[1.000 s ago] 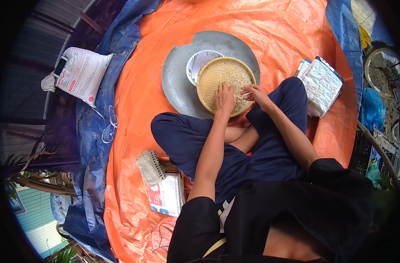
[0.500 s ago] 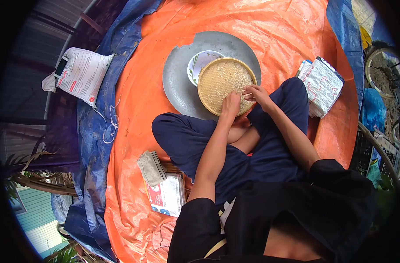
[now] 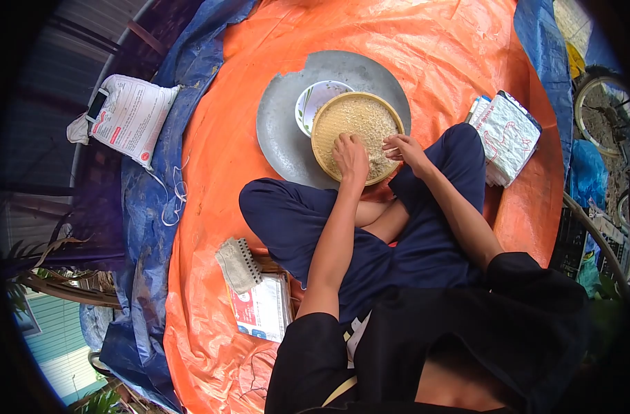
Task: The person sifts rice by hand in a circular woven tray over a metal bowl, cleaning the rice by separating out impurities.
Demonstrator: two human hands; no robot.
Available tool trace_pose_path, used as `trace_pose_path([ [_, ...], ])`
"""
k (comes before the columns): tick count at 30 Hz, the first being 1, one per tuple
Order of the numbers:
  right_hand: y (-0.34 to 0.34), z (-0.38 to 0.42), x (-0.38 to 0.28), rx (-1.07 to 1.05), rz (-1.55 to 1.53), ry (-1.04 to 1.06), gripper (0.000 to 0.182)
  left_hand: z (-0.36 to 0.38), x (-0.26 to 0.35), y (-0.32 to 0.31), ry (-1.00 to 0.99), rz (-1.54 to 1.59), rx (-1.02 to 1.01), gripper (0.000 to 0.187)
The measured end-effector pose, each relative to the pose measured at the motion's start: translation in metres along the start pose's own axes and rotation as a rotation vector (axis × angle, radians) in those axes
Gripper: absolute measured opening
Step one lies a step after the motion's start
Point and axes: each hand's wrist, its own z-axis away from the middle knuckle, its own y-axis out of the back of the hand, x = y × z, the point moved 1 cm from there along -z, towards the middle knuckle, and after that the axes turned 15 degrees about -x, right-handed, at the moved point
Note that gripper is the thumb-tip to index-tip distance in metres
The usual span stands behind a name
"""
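Both hands (image 3: 351, 160) (image 3: 406, 152) curl over the basket (image 3: 320, 141); pinching unclear. A rim bump could spill grain (image 3: 360, 119).

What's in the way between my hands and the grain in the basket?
Nothing visible. Your left hand is at the grain inside the basket, and your right hand reaches over the rim, fingers over the grain.

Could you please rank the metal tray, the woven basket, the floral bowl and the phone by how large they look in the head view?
1. Metal tray
2. Woven basket
3. Floral bowl
4. Phone

The bowl is partly covered by the basket.
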Motion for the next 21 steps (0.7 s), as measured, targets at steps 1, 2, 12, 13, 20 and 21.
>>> trace_pose_path([
  [1,0.000,0.000,0.000,0.001,0.004,-0.001,0.033,0.000,-0.001,-0.003,0.030,0.000,-0.023,0.016],
  [2,0.000,0.000,0.000,0.002,0.008,-0.002,0.034,0.000,-0.002,-0.006,0.061,0.000,-0.047,0.017],
  [12,0.000,0.001,0.001,-0.004,0.020,-0.004,0.034,0.004,0.009,-0.029,-0.007,0.068,-0.265,0.014],
  [13,0.000,0.001,0.001,0.000,0.016,0.002,0.034,0.004,0.008,-0.026,-0.003,0.076,-0.290,0.015],
  [20,0.000,0.001,0.001,0.009,0.022,-0.019,0.033,0.000,-0.005,0.001,0.057,-0.114,0.029,0.014],
  [21,0.000,0.001,0.001,0.010,0.026,-0.020,0.033,0.000,-0.006,-0.001,0.062,-0.121,0.022,0.015],
])
